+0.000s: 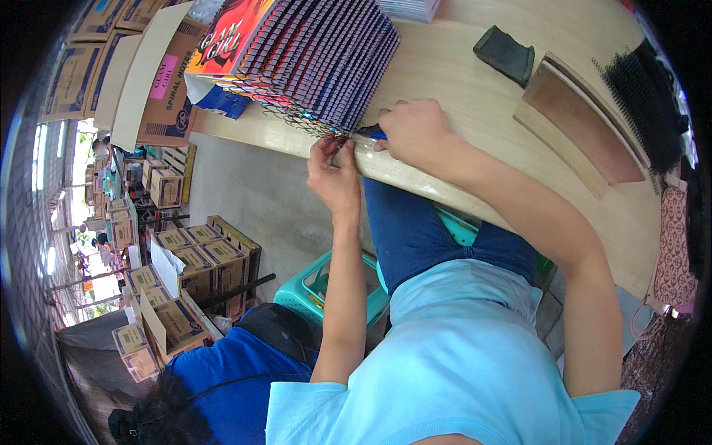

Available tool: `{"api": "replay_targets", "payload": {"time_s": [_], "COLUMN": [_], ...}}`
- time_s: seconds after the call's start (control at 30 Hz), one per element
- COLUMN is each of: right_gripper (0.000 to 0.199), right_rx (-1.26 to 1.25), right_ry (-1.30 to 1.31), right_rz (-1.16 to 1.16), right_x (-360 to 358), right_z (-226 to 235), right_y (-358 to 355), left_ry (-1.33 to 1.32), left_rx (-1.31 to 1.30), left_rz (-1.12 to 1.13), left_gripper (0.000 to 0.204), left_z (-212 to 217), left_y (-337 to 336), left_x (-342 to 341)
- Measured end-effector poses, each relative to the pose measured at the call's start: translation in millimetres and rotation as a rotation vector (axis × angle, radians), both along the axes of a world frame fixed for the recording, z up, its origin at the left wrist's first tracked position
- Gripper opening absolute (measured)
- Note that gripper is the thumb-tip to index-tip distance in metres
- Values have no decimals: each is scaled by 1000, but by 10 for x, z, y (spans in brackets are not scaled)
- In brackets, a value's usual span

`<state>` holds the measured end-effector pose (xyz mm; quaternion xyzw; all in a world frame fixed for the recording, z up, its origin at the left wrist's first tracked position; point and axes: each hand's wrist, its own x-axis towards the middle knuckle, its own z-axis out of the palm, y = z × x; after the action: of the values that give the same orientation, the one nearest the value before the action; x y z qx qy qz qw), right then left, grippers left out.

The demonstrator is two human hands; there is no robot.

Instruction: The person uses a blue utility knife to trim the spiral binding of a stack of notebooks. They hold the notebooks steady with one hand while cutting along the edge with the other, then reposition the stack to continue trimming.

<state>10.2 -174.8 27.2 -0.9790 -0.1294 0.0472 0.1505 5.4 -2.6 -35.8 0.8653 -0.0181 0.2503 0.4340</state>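
Note:
A tall stack of spiral notebooks (319,63) with dark wire bindings stands at the table's edge, its bound side toward me. At the stack's bottom corner, my left hand (334,174) pinches the end of a notebook's wire spiral (337,141) between thumb and fingers. Closed around blue-handled pliers (377,133), my right hand (419,133) rests on the tabletop just right of that corner. The tips of the pliers reach in close to the left fingertips. Whether they touch the wire cannot be made out.
On the pale wooden table (445,81) lie a black block (504,55), a curved-looking brown board (578,119) and a bundle of black spiral coils (645,104). An open carton (167,89) stands at left. A person in blue (230,371) is beside me, near a green stool (304,285).

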Motion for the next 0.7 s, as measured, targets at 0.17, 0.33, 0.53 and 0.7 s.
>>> {"api": "replay_targets", "payload": {"time_s": [0.17,0.33,0.53,0.7], "right_gripper": [48,48,51,49], "right_rx": [-27,-25,-38,-30], "right_ry": [-200,-197,-204,-189], "right_rz": [-149,-140,-165,-131], "right_x": [-113,-81,-90,-47], "right_z": [-76,-113,-74,-103], "right_y": [-10,40,21,49], "left_ry": [75,102,110,124], "left_rx": [-112,-134,-183,-132], "left_rz": [-18,-26,-34,-17], "left_gripper": [26,26,24,23], "left_z": [117,174,145,189], "left_y": [-67,-88,-53,-69], "left_x": [-52,-64,-48,-53]}}
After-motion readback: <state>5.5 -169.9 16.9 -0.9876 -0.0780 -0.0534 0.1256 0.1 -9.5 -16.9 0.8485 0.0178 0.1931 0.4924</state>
